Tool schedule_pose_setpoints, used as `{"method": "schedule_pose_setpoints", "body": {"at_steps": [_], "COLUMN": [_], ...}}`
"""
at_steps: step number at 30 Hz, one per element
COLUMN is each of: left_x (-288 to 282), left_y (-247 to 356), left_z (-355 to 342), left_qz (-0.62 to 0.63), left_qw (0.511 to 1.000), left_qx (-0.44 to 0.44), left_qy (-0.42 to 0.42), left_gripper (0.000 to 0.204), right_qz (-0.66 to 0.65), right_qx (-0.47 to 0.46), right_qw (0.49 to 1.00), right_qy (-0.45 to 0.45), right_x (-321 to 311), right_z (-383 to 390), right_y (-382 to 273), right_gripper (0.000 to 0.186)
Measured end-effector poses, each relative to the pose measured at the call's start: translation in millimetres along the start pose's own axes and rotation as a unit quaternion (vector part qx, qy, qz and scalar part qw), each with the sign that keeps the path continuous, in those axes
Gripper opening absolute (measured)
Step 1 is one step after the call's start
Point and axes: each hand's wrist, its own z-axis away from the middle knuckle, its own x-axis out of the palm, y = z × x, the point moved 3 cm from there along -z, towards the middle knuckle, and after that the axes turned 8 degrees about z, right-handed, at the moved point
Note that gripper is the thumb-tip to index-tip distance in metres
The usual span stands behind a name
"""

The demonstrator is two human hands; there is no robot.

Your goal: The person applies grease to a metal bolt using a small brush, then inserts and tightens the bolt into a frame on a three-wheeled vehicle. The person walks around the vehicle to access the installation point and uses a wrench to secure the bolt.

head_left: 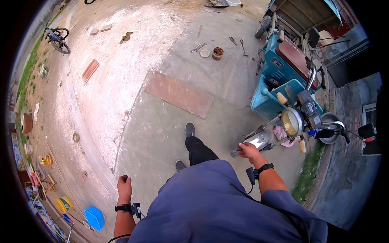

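Observation:
My right hand (248,151) is stretched out over the front wheel of a blue cargo tricycle (279,60), its fingers slightly apart with nothing visible in them. A grey, ridged piece of the front tyre (234,153) shows at the fingertips; I cannot tell whether they touch. Beside that hand are the shiny front mudguard (261,139) and the round headlamp (291,121). My left hand (125,187) hangs over the ground at my left, fingers curled in, with nothing seen in it. Each wrist wears a black strap with a small device.
A flat brown board (179,94) lies ahead of my feet. Beyond it are a rusty can (217,53), a pale lid (205,53), and several hand tools (243,47). A blue bin (94,218) and yellow bucket (63,204) stand left. A wall (344,178) borders the right.

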Motion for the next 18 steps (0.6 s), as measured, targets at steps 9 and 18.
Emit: {"method": "schedule_pose_setpoints", "body": {"at_steps": [9,18], "left_x": [45,56], "left_y": [144,289], "left_z": [-144,-299], "left_qz": [-0.031,-0.076], "left_qw": [0.998,0.993], "left_qx": [0.009,-0.002], "left_qy": [-0.053,-0.095], "left_gripper": [0.037,0.038], "right_qz": [-0.028,-0.025], "right_qx": [0.004,-0.039], "right_qw": [0.999,0.999], "right_qy": [0.022,0.028], "right_x": [-1,20], "right_z": [-110,-181], "right_y": [-165,-353], "right_gripper": [0.043,0.042]}}
